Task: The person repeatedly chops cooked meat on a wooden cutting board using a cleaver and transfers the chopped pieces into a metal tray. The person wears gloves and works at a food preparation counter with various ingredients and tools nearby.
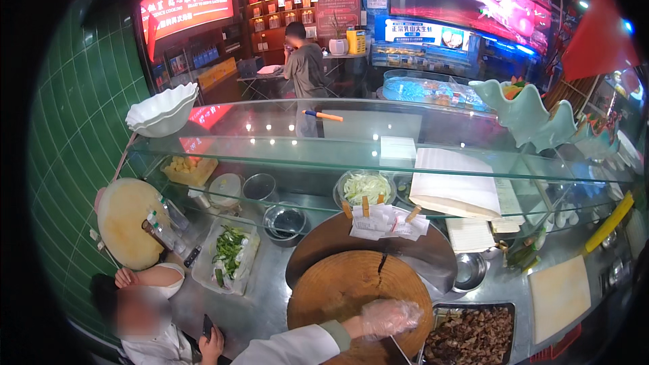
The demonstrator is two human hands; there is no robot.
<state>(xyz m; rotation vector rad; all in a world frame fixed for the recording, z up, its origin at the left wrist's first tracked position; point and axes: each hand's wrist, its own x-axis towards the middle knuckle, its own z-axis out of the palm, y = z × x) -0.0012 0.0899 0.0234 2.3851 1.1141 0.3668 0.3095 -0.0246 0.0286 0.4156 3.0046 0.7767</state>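
Note:
My left hand (391,318), in a clear plastic glove, is over the right part of a round wooden chopping block (350,284). Its fingers blur under the film, so whether they grip anything is unclear. A white sleeve with a grey-green cuff covers that arm. Just below the glove, what looks like a knife blade (400,349) runs off the bottom of the picture. My right hand is out of view. To the right of the block, a metal tray (512,334) holds chopped brown meat (469,334). A curved metal guard (314,248) stands behind the block.
At left, a person (157,334) holds a phone (207,327) beside a plastic tub of greens (233,253) and a black-handled knife (192,256). Glass shelving (304,162) spans the front, with receipts (375,223) clipped on. At right lie a cutting board (560,299) and metal bowl (470,271).

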